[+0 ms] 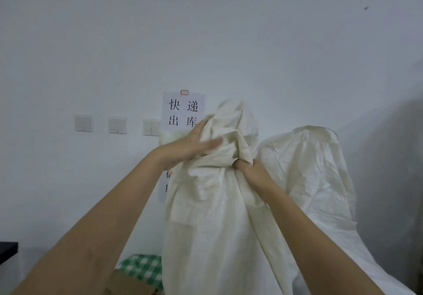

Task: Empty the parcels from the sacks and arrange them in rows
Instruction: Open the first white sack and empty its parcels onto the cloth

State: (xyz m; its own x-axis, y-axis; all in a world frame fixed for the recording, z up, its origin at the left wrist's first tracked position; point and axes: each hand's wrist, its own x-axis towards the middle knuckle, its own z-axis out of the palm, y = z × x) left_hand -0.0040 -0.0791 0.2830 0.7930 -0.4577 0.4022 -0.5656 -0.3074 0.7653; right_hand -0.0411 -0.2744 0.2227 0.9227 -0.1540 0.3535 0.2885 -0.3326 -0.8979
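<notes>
Hands meet at the gathered top of a cream woven sack (219,214) held up in front of the wall. The right hand (248,168) grips a bunched fold of the cloth, fingers curled into it. The left hand (194,144) presses against the crumpled top with fingers nearly straight. A second sack (309,168) stands just behind on the right. A paper sign (183,111) with black characters and three light switches (117,124) sit on the wall. Green checked cloth (140,269) and a brown parcel (130,285) show below.
</notes>
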